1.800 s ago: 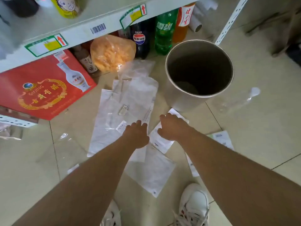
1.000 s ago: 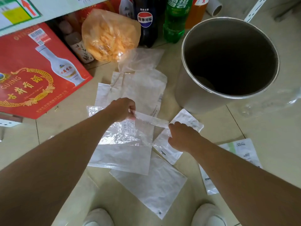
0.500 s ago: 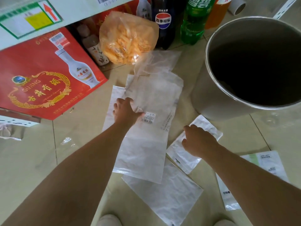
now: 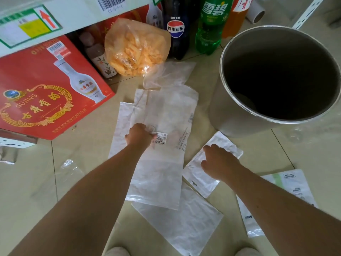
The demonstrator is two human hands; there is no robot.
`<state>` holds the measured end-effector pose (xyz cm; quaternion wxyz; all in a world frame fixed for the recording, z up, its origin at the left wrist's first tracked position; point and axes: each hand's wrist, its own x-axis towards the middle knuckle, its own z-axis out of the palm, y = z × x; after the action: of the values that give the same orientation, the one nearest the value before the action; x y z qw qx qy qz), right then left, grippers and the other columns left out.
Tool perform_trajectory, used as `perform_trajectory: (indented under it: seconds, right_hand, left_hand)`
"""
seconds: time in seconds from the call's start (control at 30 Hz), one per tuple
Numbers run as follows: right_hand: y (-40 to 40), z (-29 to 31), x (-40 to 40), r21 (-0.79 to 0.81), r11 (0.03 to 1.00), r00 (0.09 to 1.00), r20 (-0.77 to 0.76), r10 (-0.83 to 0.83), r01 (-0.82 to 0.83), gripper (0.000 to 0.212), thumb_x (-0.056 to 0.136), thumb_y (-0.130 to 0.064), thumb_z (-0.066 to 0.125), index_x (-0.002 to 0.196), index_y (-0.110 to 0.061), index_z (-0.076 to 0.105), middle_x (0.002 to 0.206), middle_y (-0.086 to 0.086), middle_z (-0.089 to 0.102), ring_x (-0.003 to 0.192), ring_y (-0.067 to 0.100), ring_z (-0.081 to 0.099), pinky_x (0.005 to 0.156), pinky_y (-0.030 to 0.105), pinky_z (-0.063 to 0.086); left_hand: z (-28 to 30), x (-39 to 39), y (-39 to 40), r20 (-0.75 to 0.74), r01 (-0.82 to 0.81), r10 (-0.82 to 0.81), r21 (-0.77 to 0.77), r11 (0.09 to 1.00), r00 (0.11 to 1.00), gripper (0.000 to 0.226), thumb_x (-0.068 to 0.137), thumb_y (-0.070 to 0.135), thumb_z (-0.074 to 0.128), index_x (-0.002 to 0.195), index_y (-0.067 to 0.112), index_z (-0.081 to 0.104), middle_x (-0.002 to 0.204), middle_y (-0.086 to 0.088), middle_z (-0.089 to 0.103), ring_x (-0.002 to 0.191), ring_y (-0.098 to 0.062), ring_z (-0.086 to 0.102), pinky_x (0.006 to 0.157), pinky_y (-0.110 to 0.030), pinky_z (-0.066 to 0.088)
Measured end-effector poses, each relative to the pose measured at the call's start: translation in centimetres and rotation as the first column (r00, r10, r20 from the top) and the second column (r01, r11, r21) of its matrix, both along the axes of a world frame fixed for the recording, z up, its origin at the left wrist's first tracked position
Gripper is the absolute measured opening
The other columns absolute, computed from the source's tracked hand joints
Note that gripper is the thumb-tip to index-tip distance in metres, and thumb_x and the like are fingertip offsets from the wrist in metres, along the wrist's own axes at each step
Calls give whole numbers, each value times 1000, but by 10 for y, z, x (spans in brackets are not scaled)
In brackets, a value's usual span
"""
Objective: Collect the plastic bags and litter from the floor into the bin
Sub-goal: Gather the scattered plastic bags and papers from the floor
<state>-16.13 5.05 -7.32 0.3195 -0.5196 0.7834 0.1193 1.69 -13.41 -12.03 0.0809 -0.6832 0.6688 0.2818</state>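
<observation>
Head view: at far left a red box (image 4: 46, 89) is seen under the shelf (image 4: 73, 13), with a snack bag (image 4: 136, 47) and bottles (image 4: 210, 24) beside it. On the tiles the clear bags (image 4: 162, 163) are spread in an overlapping pile. The left hand (image 4: 140, 135) is pressed onto the large top bag by its barcode label (image 4: 159, 138); its fingers are curled, apparently bunching the film, though a firm pinch cannot be confirmed. Half a second ago the same hand was laid flatter there, so a grasp seems to be forming. The strip lifted a second ago is no longer held up. The right hand (image 4: 219, 161) is set on a small white pouch (image 4: 208, 167), fingers bent on its edge; whether it is gripped cannot be told. A printed pouch (image 4: 287, 185) lies well apart at right. The bin (image 4: 239, 43) stands just beyond the pouch and is seen closer than before; nothing collected is visible inside. The task is judged barely begun, with every bag left on the floor.
</observation>
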Motion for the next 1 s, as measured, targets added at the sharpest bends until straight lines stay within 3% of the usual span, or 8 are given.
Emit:
perform_trajectory:
  seconds: [0.13, 0.23, 0.33, 0.53, 0.67, 0.77, 0.9, 1.0]
  right_hand:
    - [5, 1, -3, -37, 998, 998, -27, -59, 58, 40, 96, -36, 43, 129, -14, 49, 122, 5, 57, 110, 26, 59, 83, 37, 49]
    - [19, -5, -18, -51, 983, 965, -188, -181, 174, 56, 93, -50, 51, 133, -13, 42, 131, 10, 51, 119, 28, 52, 92, 39, 47]
    - [32, -14, -30, -57, 907, 883, -210, -420, 418, 80, 82, -55, 66, 137, -10, 31, 132, 16, 44, 120, 33, 48, 91, 43, 47]
    - [26, -35, -32, -36, 831, 819, -149, -554, 555, 118, 66, -58, 81, 149, -7, 14, 141, 21, 34, 129, 37, 40, 96, 47, 46]
    - [21, -42, -27, -13, 826, 816, -143, -559, 564, 112, 60, -58, 85, 141, -7, 26, 135, 18, 39, 124, 36, 45, 96, 45, 46]
    - [20, -43, -29, 31, 789, 790, -50, -611, 613, 87, 66, -48, 85, 131, -7, 45, 129, 16, 55, 121, 35, 53, 94, 42, 47]
    - [7, -24, -35, 90, 755, 724, 230, -651, 650, 29, 71, -17, 78, 96, -4, 70, 84, 9, 66, 82, 30, 66, 65, 30, 50]
    - [-6, 7, -32, 139, 668, 568, 418, -709, 731, 26, 73, -3, 69, 99, -6, 71, 97, 12, 69, 91, 31, 69, 61, 26, 55]
  left_hand:
    - [1, 5, 9, 68, 7, 1, -123, 992, 998, 52, 70, 43, 81, 112, 17, 67, 117, -9, 59, 111, -30, 56, 96, -41, 42]
    - [5, 15, 7, 167, -126, 147, -130, 983, 975, 114, 50, 50, 89, 143, 18, 31, 147, -18, 27, 130, -37, 34, 105, -45, 29]
    - [3, 26, 3, 167, -246, 247, -25, 969, 955, 132, 39, 53, 92, 144, 16, 20, 141, -20, 31, 127, -36, 36, 103, -44, 32]
    - [-5, 35, 1, 5, -277, 277, -9, 961, 961, 115, 40, 47, 95, 133, 12, 36, 133, -12, 53, 124, -34, 50, 103, -46, 40]
    - [-4, 36, 2, -88, -263, 268, 63, 963, 960, 84, 41, 47, 94, 108, 14, 56, 102, -5, 70, 89, -28, 68, 70, -33, 55]
    - [5, 31, 4, -88, -148, 153, 59, 987, 984, 48, 61, 41, 90, 92, 14, 66, 86, -4, 65, 82, -25, 62, 57, -26, 40]
    - [19, 31, 5, -177, -199, 223, 144, 969, 958, 45, 64, 31, 89, 101, 11, 72, 90, -4, 68, 84, -24, 63, 60, -25, 46]
    - [41, 30, 10, -255, -161, 209, 196, 967, 944, 37, 65, 19, 88, 97, 11, 71, 99, -9, 73, 81, -24, 64, 66, -28, 49]
